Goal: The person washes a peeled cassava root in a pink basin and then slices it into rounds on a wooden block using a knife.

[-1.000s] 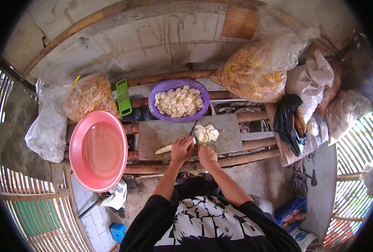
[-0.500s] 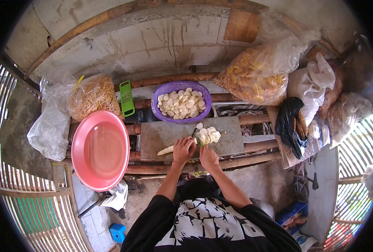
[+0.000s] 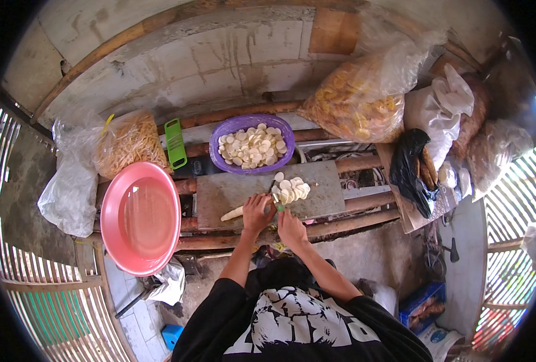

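My left hand (image 3: 258,211) is closed over a pale, peeled cassava-like root (image 3: 232,213), whose thin end sticks out to the left along a grey board (image 3: 210,184). In my right hand (image 3: 291,229) is a knife (image 3: 280,208) with a green handle. Its blade stands at the root's right end, close to my left fingers and partly hidden by them. Round white slices (image 3: 293,192) lie heaped and overlapping just beyond the blade. Behind the board stands a purple basin (image 3: 215,158) full of similar slices.
A pink basin (image 3: 109,223) of water stands at the left. Behind it are a bag of fried sticks (image 3: 129,145) and a green slicer (image 3: 175,143). At right sit a large bag of yellow chips (image 3: 358,105), a white sack (image 3: 434,114) and a black plastic bag (image 3: 410,169).
The whole view has shifted slightly. Slices beside the blade lie a little differently, with more spread at the heap's left end. Both hands keep their grip on root and knife.
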Motion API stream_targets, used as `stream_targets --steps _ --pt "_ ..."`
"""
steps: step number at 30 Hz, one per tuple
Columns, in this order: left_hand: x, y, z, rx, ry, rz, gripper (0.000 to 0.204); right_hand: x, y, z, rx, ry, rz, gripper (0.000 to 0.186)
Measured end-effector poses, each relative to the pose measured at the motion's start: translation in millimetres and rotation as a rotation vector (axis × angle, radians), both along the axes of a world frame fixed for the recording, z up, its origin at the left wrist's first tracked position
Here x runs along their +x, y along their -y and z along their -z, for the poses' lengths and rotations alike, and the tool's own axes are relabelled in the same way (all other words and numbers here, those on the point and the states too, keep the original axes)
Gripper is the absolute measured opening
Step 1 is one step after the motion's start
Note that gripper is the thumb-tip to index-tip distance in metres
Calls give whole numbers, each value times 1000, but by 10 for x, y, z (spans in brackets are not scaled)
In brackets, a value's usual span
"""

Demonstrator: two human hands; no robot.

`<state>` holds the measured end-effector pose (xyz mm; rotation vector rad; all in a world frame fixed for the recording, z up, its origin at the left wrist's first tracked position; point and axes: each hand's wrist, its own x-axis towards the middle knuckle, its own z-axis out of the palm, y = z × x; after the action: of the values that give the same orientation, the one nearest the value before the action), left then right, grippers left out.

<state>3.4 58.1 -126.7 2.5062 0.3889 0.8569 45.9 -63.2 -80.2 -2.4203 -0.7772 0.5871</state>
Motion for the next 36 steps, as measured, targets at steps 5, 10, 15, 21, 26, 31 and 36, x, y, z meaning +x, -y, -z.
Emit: stream_targets --steps 5,10,15,21,26,31,36 --pt "23 -5 -20 -20 -6 0 25 -36 -22 39 -18 -5 28 28" --pt "13 11 -56 -28 -9 10 23 -56 -15 28 -4 16 37 28" --pt "-9 58 -49 -37 -50 -19 23 -57 20 -22 6 97 16 27" --pt "-26 99 -13 39 -21 -53 20 -34 15 -51 -23 151 -32 25" --pt "-16 104 -27 -16 -52 -54 18 -18 13 -19 -23 144 -21 27" --pt "-13 121 -38 2 -23 -55 18 -15 13 -31 -27 140 -11 28" --pt "-22 156 -64 9 -34 -69 22 0 33 -17 -60 156 -28 27"
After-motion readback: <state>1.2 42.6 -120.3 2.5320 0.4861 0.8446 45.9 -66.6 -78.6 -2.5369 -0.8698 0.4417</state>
